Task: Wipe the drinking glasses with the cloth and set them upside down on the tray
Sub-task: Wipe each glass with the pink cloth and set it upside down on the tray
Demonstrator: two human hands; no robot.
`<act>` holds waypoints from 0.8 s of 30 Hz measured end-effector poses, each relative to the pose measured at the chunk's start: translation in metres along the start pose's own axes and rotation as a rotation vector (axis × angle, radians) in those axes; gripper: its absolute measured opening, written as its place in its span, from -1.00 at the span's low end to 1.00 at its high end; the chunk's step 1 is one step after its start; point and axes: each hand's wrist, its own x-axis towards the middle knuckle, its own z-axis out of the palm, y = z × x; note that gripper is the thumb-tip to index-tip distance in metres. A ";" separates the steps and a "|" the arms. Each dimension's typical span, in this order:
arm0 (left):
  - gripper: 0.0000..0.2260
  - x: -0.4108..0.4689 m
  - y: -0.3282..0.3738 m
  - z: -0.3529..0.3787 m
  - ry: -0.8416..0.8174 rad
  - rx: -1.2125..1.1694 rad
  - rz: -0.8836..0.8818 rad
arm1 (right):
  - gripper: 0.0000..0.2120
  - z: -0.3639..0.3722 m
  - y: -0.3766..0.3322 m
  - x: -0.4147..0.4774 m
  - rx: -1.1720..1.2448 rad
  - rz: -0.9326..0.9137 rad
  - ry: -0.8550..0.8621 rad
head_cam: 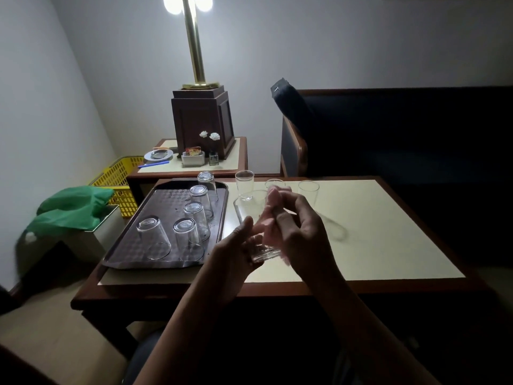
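Five inverted glasses (184, 232) on tray (166, 198), cream tabletop (388, 232), brass lamp (195, 51) behind, left hand (236, 248), right hand (299, 226) seemingly gripping one glass (249, 207).

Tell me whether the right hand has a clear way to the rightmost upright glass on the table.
Likely yes: the rightmost glass stands just beyond the right hand with nothing between, though that hand is busy on the held glass.

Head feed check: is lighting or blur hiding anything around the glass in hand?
Head view: dim overall, the lamp bulbs blown out to white glare, the sofa at right nearly black. Head view: the right hand has motion-blurred fingers over the held glass, so no cloth can be made out; the left hand grips its base. The upturned glasses on the tray read sharply.
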 end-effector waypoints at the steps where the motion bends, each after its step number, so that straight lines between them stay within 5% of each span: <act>1: -0.31 0.004 0.002 -0.001 -0.015 0.012 0.002 | -0.79 -0.001 0.001 0.002 -0.003 0.005 -0.008; 6: -0.30 0.014 0.011 -0.011 0.078 -0.007 -0.001 | -0.89 -0.001 0.018 -0.018 0.110 0.132 -0.031; 10: -0.73 0.007 0.003 -0.002 0.195 -0.134 0.039 | -0.85 0.003 0.028 -0.024 0.100 0.044 0.133; 12: -0.72 0.006 -0.001 0.005 0.207 -0.206 0.030 | -0.88 0.009 0.032 -0.027 -0.014 -0.098 0.216; 15: -0.57 0.008 -0.001 0.010 0.198 -0.317 0.020 | -0.88 0.013 0.049 -0.033 -0.409 -0.556 0.268; 17: -0.57 0.008 0.000 0.010 0.171 -0.304 0.024 | -0.83 0.010 0.052 -0.029 -0.393 -0.662 0.198; 20: -0.68 0.004 0.001 0.011 0.149 -0.120 0.082 | -0.58 0.003 0.039 -0.020 -0.078 -0.341 0.086; 24: -0.54 0.010 0.000 0.000 0.091 0.125 0.168 | -0.49 -0.004 0.028 -0.010 0.410 0.256 -0.207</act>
